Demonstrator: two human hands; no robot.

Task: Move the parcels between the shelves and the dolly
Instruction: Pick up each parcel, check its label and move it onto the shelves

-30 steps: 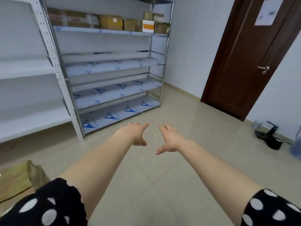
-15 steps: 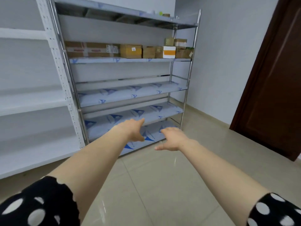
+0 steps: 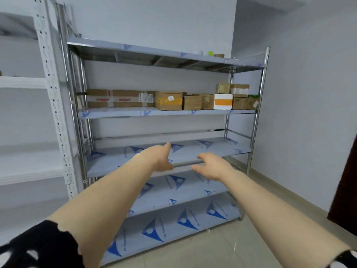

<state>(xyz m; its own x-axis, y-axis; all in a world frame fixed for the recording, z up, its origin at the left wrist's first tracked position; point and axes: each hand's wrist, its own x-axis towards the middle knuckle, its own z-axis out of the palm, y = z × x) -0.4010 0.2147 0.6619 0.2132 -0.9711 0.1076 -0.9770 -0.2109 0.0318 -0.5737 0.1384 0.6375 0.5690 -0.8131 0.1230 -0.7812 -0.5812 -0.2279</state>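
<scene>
A steel shelf rack (image 3: 258,105) stands straight ahead against the wall. Its second tier carries a row of parcels: a long taped brown carton (image 3: 119,98) at the left, a yellowish box (image 3: 169,100), small brown boxes (image 3: 192,102), and a white box with an orange band (image 3: 223,101). Two more small parcels (image 3: 231,88) sit stacked at the right end. My left hand (image 3: 158,158) and my right hand (image 3: 210,166) reach forward side by side, fingers relaxed and holding nothing, in front of the bare lower tiers. No dolly shows.
A white shelf unit (image 3: 48,84) stands at the left, its boards bare. Small items (image 3: 211,53) lie on the steel rack's top tier. A dark door edge (image 3: 345,186) shows at the right. Tiled floor (image 3: 222,250) lies below.
The view has swung up and closer to the steel rack. The door has slid almost out at the right. Both hands stay stretched forward and hold nothing.
</scene>
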